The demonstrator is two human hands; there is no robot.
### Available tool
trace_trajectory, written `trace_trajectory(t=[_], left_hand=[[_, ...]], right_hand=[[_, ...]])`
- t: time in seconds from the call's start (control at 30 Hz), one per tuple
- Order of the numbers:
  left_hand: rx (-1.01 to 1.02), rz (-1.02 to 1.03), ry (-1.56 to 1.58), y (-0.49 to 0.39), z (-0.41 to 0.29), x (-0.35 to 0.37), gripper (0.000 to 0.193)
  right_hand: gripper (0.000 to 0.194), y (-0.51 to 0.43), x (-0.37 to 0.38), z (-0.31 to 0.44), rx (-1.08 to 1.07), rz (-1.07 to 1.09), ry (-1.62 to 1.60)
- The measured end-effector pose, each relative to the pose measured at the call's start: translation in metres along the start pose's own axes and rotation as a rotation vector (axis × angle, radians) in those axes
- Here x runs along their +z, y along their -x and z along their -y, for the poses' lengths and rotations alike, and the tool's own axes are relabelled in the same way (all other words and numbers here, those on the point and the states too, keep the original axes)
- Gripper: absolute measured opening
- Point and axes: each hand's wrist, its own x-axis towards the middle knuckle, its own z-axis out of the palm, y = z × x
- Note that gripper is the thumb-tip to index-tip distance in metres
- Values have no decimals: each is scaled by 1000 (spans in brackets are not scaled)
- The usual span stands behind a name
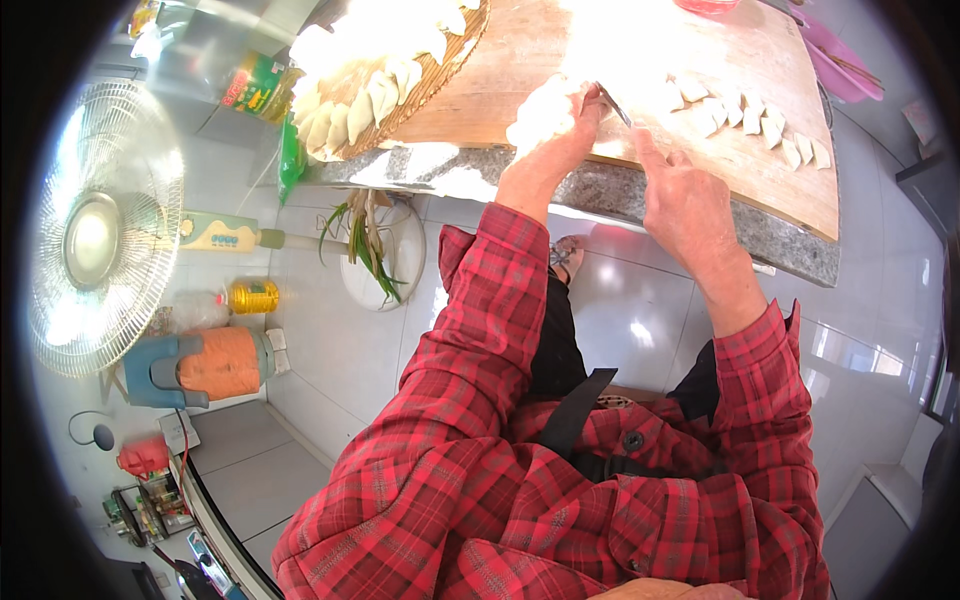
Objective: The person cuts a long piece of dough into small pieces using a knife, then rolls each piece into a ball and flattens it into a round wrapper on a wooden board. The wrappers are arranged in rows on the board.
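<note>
My left hand is over the front part of a wooden board, its fingers curled around pale dough. Glare washes out the dough's outline. In my right hand is a thin metal blade, its handle mostly hidden by my fingers. The blade's far end reaches the left fingertips. Several small pale dough pieces lie in rough rows on the right side of the board. A woven tray at the upper left bears several shaped dumplings.
The board lies on a stone counter with a front edge. Part of a red bowl shows at the top, with a pink basin farther right. At left stand a fan, a large bottle, and green onions on the fan's base.
</note>
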Motion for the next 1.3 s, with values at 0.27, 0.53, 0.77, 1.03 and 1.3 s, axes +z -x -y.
trace_trajectory(t=[0.27, 0.53, 0.77, 1.03, 1.3], left_hand=[[29, -80, -140, -2, 7, 10, 27], [251, -146, -177, 5, 31, 0, 22], [270, -110, -69, 24, 22, -6, 28], [139, 1, -106, 29, 6, -12, 33], [199, -7, -128, 32, 8, -11, 28]], right_hand=[[53, -13, 3, 5, 5, 164, -13], [53, -11, 7, 1, 82, 131, -4], [54, 6, -8, 12, 15, -3, -23], [57, 17, -9, 19, -18, 84, -29], [55, 8, 0, 10, -52, 120, -92]])
